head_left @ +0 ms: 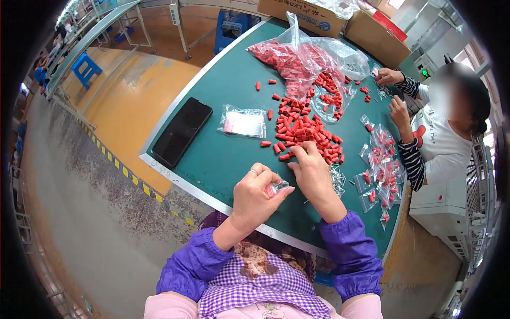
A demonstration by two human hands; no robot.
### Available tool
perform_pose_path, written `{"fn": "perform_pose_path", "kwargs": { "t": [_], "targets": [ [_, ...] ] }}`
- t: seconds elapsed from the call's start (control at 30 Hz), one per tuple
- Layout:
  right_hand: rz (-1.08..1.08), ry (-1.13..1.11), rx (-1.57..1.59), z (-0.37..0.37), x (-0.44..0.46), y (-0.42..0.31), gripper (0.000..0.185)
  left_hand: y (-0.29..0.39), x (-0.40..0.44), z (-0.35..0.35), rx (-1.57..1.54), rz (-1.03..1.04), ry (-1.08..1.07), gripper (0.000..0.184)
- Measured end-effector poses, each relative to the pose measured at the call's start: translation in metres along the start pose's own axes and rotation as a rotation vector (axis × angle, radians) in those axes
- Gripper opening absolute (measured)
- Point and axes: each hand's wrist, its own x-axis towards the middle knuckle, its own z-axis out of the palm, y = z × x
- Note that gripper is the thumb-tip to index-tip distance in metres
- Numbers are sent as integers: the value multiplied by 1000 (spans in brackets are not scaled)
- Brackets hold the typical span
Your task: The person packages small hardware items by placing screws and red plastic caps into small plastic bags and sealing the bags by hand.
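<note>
My left hand (257, 194), a ring on one finger, is closed around a small clear plastic bag (276, 187) near the table's front edge. At the lower edge of a heap of red tapered plastic caps (305, 130), my right hand (316, 178) hovers or rests with thumb and index finger apart; I see nothing between them. Thin silver metal pieces, like screws (338, 181), lie just right of that hand, partly covered by it. Flat unfilled small bags (247, 123) are stacked left of the heap.
A black phone (182, 132) lies at the table's left edge. Large clear bags of red caps (297, 58) stand at the back. Filled small bags (383, 165) are piled on the right. Across the table a co-worker's hands (398, 109) handle small items. Cardboard boxes (377, 37) stand behind.
</note>
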Motion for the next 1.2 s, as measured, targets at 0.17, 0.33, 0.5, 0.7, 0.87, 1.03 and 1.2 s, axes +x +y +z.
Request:
{"fn": "perform_pose_path", "kwargs": {
  "t": [0.17,0.33,0.5,0.7,0.87,1.03,1.2],
  "targets": [
    [-177,-135,-146,5,10,4,15,-6,0,-4,29,18,26,27],
    [-217,-179,-204,6,13,13,13,-10,3,-5,30,14,28,27],
    [-164,-165,-94,-2,14,14,15,-12,4,-9,35,-1,21,26],
    [-368,-121,-32,3,17,3,15,-15,5,-7,14,-6,38,26],
    [-401,-111,-70,12,17,1,16,-16,6,-11,42,-9,47,26],
    [-321,-93,221,-17,9,-14,21,-17,8,-15,61,-53,22,25],
    [-518,-266,-7,-55,6,-42,22,-18,11,-2,185,62,29,22]
  ]
}}
